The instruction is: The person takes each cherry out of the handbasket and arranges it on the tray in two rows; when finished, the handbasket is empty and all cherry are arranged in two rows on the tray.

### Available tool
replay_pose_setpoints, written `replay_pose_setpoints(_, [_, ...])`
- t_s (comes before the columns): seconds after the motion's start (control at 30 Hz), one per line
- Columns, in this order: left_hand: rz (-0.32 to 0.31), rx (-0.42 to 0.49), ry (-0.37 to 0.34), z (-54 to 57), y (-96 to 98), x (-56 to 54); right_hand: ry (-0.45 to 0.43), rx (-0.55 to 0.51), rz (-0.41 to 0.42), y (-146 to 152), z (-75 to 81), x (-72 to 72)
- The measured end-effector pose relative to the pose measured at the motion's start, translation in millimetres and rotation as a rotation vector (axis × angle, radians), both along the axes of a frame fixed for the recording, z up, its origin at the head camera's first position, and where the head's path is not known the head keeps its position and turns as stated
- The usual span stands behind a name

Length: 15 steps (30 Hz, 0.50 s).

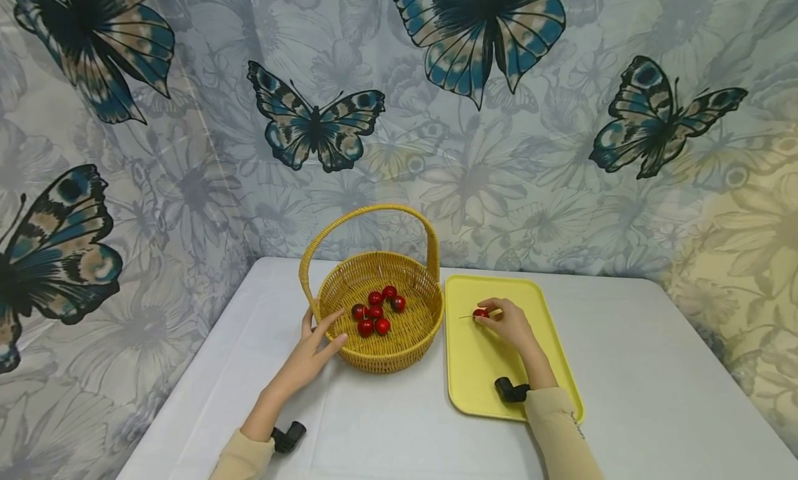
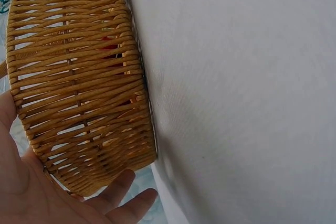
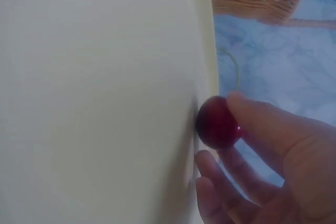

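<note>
Over at the tray (image 1: 476,386), the right hand (image 1: 510,325) pinches a cherry (image 1: 481,314) between thumb and fingers! To its left, the left hand (image 1: 309,353) touches the basket (image 1: 386,363), fingers spread, with more cherries (image 1: 375,312) clustered inside.

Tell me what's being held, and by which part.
The right hand pinches a red cherry by its round body; the left hand touches the wicker basket at its left rim, without a clear grip.
</note>
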<state>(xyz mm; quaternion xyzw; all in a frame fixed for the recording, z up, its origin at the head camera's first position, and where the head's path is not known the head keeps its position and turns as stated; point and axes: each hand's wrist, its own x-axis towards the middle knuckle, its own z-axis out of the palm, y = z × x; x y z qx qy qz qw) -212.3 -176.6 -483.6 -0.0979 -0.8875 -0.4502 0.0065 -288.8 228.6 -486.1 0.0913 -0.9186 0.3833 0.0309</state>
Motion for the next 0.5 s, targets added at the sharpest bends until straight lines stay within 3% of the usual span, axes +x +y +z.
replay_pose_setpoints(0.33, [0.009, 0.000, -0.032, 0.0, -0.8, 0.0, 0.047, -0.004, 0.089, 4.2, 2.1, 3.5])
replay_pose_setpoints(0.5, [0.005, -0.002, -0.022, -0.2, -0.5, -0.6, -0.011, 0.001, 0.096, 5.5, 3.9, 4.0])
